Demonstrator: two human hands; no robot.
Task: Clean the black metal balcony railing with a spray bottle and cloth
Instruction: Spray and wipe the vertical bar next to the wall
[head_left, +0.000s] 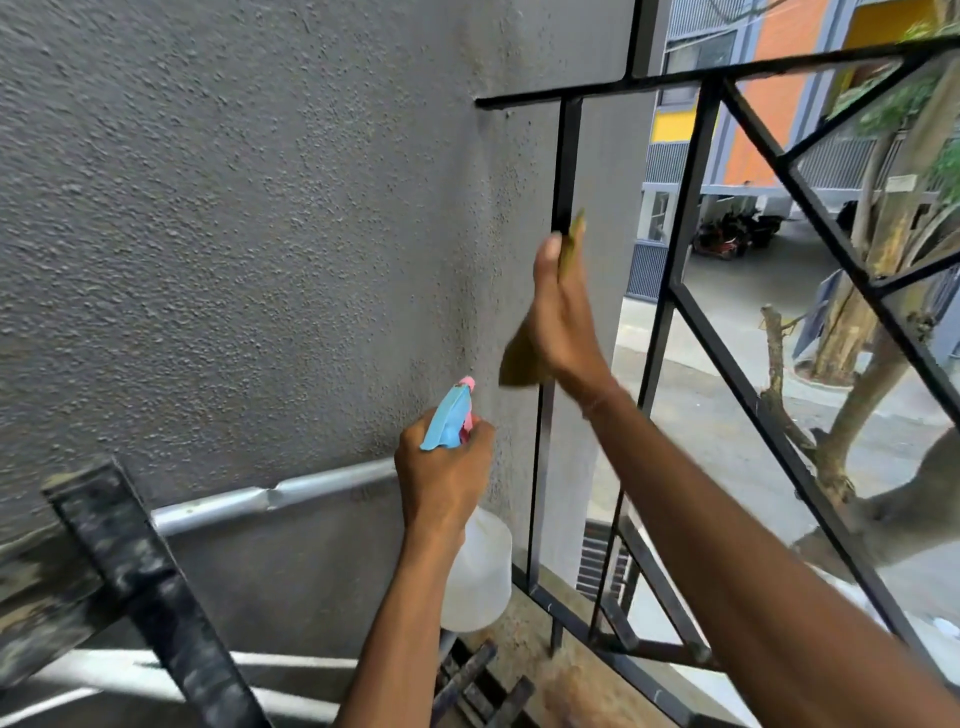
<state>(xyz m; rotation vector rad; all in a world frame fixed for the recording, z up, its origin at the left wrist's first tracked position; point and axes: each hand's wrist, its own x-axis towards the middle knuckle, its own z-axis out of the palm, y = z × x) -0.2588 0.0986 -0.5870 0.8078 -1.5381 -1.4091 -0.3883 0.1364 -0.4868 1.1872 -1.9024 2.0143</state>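
The black metal railing (691, 218) runs from the grey wall towards the right, with upright and slanted bars. My right hand (563, 317) holds a dull yellow-green cloth (524, 364) wrapped against the upright bar nearest the wall, about halfway up it. Lower and to the left, my left hand (441, 473) grips the neck of a translucent white spray bottle (480, 571). Its blue and pink trigger head (449, 415) points up towards the wall. The bottle's body hangs below my fist.
A rough grey wall (234, 234) fills the left. A silver pipe (270, 499) runs along it low down. A dark worn metal frame (119, 571) stands at the bottom left. Beyond the railing lie a street, trees (857, 322) and buildings.
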